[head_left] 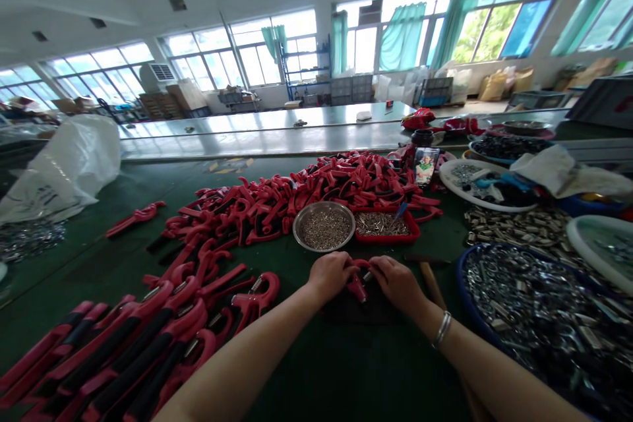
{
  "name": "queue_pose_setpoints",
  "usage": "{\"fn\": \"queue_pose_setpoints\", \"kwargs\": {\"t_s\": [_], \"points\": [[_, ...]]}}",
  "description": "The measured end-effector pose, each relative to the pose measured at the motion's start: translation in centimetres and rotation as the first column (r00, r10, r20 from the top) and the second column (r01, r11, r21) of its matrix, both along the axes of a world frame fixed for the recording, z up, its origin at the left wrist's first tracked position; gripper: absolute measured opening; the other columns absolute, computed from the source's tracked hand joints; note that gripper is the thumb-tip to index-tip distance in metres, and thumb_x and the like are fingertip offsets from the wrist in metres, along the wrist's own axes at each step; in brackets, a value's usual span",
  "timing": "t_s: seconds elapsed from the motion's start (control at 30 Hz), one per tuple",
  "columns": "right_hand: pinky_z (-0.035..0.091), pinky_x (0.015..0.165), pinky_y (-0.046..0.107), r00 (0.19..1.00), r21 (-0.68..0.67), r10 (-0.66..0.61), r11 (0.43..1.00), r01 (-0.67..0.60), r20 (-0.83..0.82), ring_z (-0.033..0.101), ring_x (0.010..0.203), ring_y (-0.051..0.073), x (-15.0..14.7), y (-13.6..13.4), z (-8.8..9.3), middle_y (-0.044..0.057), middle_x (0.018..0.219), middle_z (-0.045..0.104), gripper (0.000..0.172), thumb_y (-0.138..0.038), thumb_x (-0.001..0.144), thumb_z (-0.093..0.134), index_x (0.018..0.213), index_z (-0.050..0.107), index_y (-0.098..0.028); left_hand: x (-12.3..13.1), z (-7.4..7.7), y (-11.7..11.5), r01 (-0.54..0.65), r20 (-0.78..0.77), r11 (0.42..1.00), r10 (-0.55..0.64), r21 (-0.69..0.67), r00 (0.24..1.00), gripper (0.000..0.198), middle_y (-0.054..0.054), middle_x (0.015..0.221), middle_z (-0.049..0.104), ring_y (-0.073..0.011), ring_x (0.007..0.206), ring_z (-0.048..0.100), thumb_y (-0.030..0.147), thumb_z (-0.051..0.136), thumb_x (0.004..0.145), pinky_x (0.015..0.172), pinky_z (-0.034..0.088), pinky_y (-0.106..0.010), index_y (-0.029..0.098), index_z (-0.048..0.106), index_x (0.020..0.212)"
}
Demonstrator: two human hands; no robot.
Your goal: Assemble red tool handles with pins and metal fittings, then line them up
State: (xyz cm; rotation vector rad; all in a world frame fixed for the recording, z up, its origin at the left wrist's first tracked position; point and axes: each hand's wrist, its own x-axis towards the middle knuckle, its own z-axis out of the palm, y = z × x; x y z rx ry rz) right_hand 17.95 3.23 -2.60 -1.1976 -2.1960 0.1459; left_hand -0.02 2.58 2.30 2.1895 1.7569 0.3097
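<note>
Both my hands meet in front of me over a dark patch of the green table. My left hand [330, 275] pinches the left side of a red hand grip strengthener [357, 287]. On its other side, my right hand [395, 280] has its fingers closed at the metal spring end; whether they hold a small piece there is hidden. Just beyond my hands stand a metal bowl [324, 227] of small metal pieces and a red tray [413, 232] of pins or rivets. A hammer [429, 273] lies right of my right hand.
A heap of red grip parts [297, 194] lies beyond the bowl, and grip strengtheners with black handles [148, 336] lie at left. At right stand a blue basin [465, 290] of metal parts and a white plate [448, 183]. A phone [426, 166] leans by the heap.
</note>
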Motion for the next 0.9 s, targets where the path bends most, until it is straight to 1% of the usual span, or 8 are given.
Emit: {"fn": "queue_pose_setpoints", "kwargs": {"t_s": [0.1, 0.2, 0.3, 0.5, 0.57, 0.7, 0.8, 0.9], "points": [[0.048, 0.073, 0.031, 0.998, -0.031, -0.001, 1.0, -0.001, -0.064, 0.06, 0.079, 0.019, -0.1, -0.2, 0.2, 0.009, 0.087, 0.063, 0.017, -0.019, 0.086, 0.042, 0.091, 0.058, -0.017, 0.3, -0.1, -0.3, 0.008, -0.041, 0.999, -0.006, 0.038, 0.999, 0.024, -0.001, 0.088, 0.064, -0.0169, 0.082, 0.06, 0.041, 0.047, 0.083, 0.068, 0.042, -0.025, 0.021, 0.06, 0.085], [0.048, 0.075, 0.03, 0.998, -0.038, -0.013, 0.999, 0.011, -0.063, 0.061, 0.082, 0.018, -0.1, -0.5, 0.5, 0.008, 0.09, 0.064, 0.018, -0.016, 0.085, 0.042, 0.094, 0.058, -0.017, 0.7, -0.3, -0.8, 0.081, -0.162, 0.99, -0.062, 0.117, 0.985, 0.024, -0.004, 0.09, 0.062, -0.0185, 0.079, 0.06, 0.037, 0.045, 0.085, 0.062, 0.042, -0.026, 0.018, 0.058, 0.089], [0.049, 0.076, 0.032, 0.998, 0.007, -0.018, 1.0, 0.017, 0.067, 0.061, 0.086, 0.02, 0.1, -0.9, 0.5, 0.009, 0.095, 0.065, 0.028, -0.01, 0.083, 0.039, 0.101, 0.059, -0.017, 1.0, -0.6, -1.4, 0.141, -0.242, 0.978, -0.102, 0.151, 0.965, 0.022, -0.006, 0.088, 0.061, -0.0191, 0.076, 0.06, 0.033, 0.043, 0.087, 0.058, 0.042, -0.026, 0.018, 0.057, 0.094], [0.05, 0.073, 0.033, 0.938, 0.112, -0.016, 0.993, -0.024, 0.345, 0.061, 0.089, 0.023, 0.2, -2.7, 0.0, 0.012, 0.116, 0.059, 0.046, -0.004, 0.077, 0.04, 0.119, 0.053, -0.015, 0.8, -1.0, -2.5, 0.157, -0.234, 0.968, -0.109, 0.198, 0.966, 0.024, -0.005, 0.09, 0.06, -0.0208, 0.084, 0.057, 0.036, 0.041, 0.087, 0.065, 0.044, -0.03, 0.022, 0.058, 0.095], [0.05, 0.072, 0.033, 0.927, 0.093, -0.016, 0.995, -0.02, 0.375, 0.06, 0.091, 0.024, 0.1, -3.0, 0.5, 0.012, 0.122, 0.055, 0.048, -0.005, 0.076, 0.042, 0.122, 0.05, -0.015, 0.5, -1.1, -3.1, 0.182, -0.204, 0.955, -0.135, 0.234, 0.97, 0.033, -0.007, 0.1, 0.058, -0.0239, 0.093, 0.053, 0.048, 0.048, 0.081, 0.072, 0.044, -0.034, 0.022, 0.057, 0.098], [0.049, 0.08, 0.033, 0.955, 0.0, -0.005, 1.0, 0.005, 0.295, 0.058, 0.097, 0.021, 0.7, -3.7, 2.0, 0.009, 0.118, 0.058, 0.05, -0.011, 0.079, 0.04, 0.128, 0.043, -0.016, -0.1, -1.5, -3.9, 0.196, -0.061, 0.923, -0.186, 0.332, 0.981, 0.075, -0.01, 0.119, 0.051, -0.0307, 0.108, 0.045, 0.07, 0.061, 0.053, 0.093, 0.033, -0.048, 0.021, 0.052, 0.109], [0.046, 0.085, 0.037, 0.946, -0.001, -0.178, 0.983, 0.185, 0.27, 0.053, 0.105, 0.024, 2.9, -5.4, 1.8, 0.012, 0.12, 0.055, 0.051, -0.017, 0.079, 0.042, 0.129, 0.041, -0.014, -0.5, -1.9, -3.8, 0.201, 0.07, 0.927, -0.234, 0.316, 0.97, 0.071, -0.008, 0.111, 0.055, -0.0276, 0.103, 0.049, 0.067, 0.065, 0.051, 0.093, 0.035, -0.045, 0.021, 0.052, 0.103], [0.046, 0.082, 0.048, 0.845, -0.027, -0.449, 0.879, 0.476, 0.291, 0.054, 0.1, 0.032, 6.1, -8.1, 0.0, 0.02, 0.114, 0.055, 0.053, -0.026, 0.076, 0.043, 0.126, 0.045, -0.007, -0.7, -2.3, -3.4, 0.172, 0.155, 0.944, -0.222, 0.283, 0.963, 0.072, -0.007, 0.102, 0.058, -0.0263, 0.098, 0.053, 0.066, 0.068, 0.046, 0.09, 0.039, -0.042, 0.021, 0.053, 0.099]]}}
